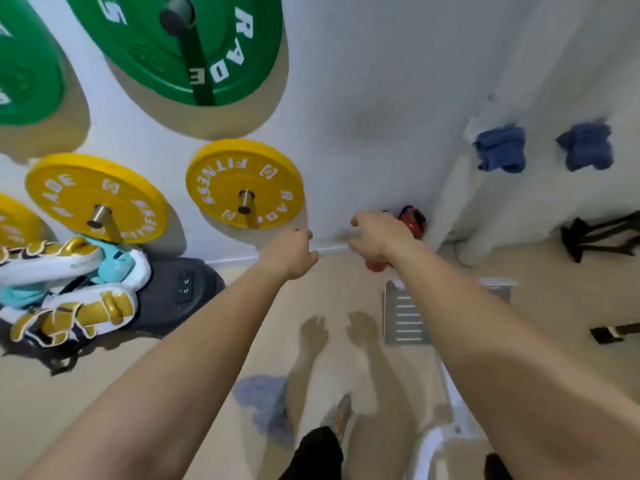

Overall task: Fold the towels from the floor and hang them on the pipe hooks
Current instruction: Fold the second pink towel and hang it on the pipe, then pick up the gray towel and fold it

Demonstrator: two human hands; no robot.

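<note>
Down by the feet, spotted one blue towel (263,407) crumpled on the floor (346,289), so judged as between towels: called next for a bend down and a grab of that heap before any folding. Further out, held nothing in either the left hand (291,254) or the right hand (375,237), fingers loosely curled, both up in mid-air. Beyond, counted a first hung towel (500,148) and a second hung towel (585,147) already up by the white pipe (453,202).

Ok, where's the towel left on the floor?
Head view, bottom centre: the blue towel lies crumpled on the floor, just left of the person's shoe.
</note>
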